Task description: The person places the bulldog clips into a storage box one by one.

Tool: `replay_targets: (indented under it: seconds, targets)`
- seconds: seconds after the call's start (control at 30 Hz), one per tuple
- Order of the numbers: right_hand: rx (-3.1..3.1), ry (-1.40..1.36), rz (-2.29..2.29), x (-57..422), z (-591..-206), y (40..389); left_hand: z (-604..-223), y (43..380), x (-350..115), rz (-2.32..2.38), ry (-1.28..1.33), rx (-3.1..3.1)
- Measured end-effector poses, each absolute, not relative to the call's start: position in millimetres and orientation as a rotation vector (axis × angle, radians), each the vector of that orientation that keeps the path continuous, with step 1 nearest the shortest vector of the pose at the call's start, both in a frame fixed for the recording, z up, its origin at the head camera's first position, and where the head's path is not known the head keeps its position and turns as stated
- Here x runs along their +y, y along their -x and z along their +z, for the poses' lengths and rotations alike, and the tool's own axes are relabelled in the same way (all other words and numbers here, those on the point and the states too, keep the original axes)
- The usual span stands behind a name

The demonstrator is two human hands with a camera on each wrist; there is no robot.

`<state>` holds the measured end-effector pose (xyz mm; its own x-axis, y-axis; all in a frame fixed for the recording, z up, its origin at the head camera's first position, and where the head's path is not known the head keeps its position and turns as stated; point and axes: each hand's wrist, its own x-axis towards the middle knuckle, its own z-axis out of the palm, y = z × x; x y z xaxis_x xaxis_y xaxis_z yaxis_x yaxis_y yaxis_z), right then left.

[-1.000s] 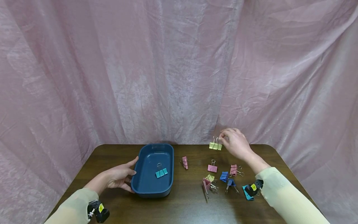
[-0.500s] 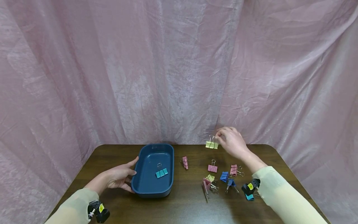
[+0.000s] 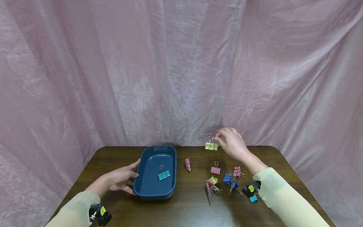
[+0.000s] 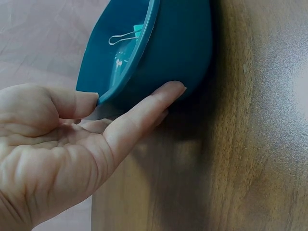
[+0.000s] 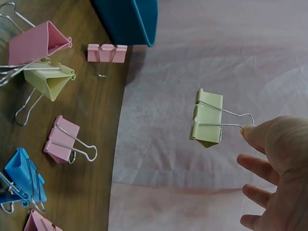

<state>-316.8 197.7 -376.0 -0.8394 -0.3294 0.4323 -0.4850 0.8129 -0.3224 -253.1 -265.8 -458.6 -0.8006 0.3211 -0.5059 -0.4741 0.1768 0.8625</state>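
Observation:
My right hand (image 3: 231, 143) pinches a wire handle of a pale yellow binder clip (image 3: 211, 146), which hangs above the table's back edge. In the right wrist view the clip's yellow body (image 5: 208, 118) points away from the fingertips, against the curtain. On the left, my left hand (image 3: 120, 179) holds the near left side of a dark blue oblong container (image 3: 154, 197). The left wrist view has the thumb (image 4: 79, 103) at its rim and the fingers (image 4: 144, 113) along the outer wall. Inside the container lies one turquoise binder clip (image 3: 164, 175).
Several binder clips lie right of the container: pink ones (image 3: 215, 170), blue ones (image 3: 227, 178), a yellow one (image 3: 213, 180) against a pink one, and a turquoise one (image 3: 253, 198) partly behind the right wrist camera. A pink curtain (image 3: 181, 78) hangs behind the wooden table (image 3: 193, 211).
My right hand has moved left and slightly up, carrying the yellow binder clip with it. The left hand and the container have stayed in place.

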Motion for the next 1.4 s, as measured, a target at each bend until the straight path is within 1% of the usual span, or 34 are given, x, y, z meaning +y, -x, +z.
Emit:
replay_targets:
  seconds: [0.67, 1.4]
  targets:
    - [-2.625, -0.631, 0.638, 186, -373, 317, -458, 253, -266, 1.686, 0.144, 1.857]
    - [-2.629, -0.680, 0.673, 159, -368, 317, -458, 253, -265, 1.687, 0.156, 1.851]
